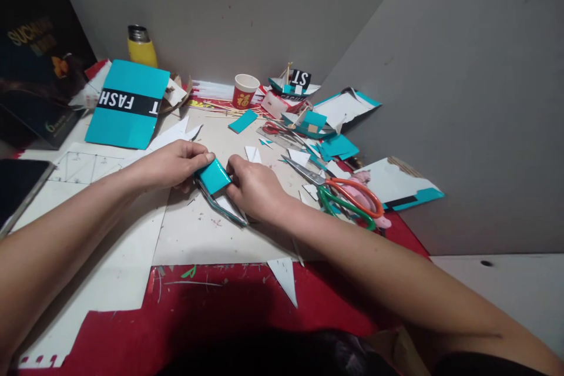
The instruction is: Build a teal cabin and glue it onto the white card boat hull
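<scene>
Near the middle of the table, a small boat folded from teal card (224,210) lies tilted between my hands. A bent teal card piece (214,175) sits over it like a roof. My left hand (178,161) pinches the far left edge of that piece between thumb and fingers. My right hand (255,185) is closed at the opposite side, its fingertips against the piece's right edge and the boat's inside; part of them is hidden. Two finished-looking card boats stand farther back, one with a black flag (301,79) and one with a teal roof (314,121).
Scissors with orange and green handles (352,194) lie right, among teal and white card scraps (339,147). Behind are a paper cup (245,91), thin wooden sticks (215,113) and a yellow bottle (143,50). A teal card sheet (127,103) leans left; grey walls (462,100) enclose the table.
</scene>
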Motion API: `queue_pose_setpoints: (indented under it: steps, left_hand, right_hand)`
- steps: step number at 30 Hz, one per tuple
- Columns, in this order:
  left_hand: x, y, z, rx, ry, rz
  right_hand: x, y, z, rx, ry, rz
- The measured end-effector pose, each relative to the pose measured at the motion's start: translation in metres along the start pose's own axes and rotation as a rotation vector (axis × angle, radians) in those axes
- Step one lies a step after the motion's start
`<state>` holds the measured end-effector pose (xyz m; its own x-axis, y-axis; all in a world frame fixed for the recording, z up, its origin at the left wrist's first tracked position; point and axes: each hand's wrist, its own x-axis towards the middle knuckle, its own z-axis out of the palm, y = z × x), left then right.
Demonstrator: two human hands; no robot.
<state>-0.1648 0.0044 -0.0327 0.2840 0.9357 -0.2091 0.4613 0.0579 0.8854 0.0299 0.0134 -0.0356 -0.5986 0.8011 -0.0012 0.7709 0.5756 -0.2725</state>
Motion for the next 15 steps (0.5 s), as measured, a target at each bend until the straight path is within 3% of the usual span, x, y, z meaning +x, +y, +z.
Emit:
queue_pose_setpoints:
  steps: [7,15]
  left_hand:
    - [-0.002,0.010,0.002,0.027,0.043,-0.007]
    - [0.000,0.008,-0.002,0.018,0.078,-0.072]
  right_hand:
    - [-0.003,-0.001,0.004,0.076,0.001,-0.020]
    - [-0.008,0.033,-0.029,0.416,-0.030,-0.029]
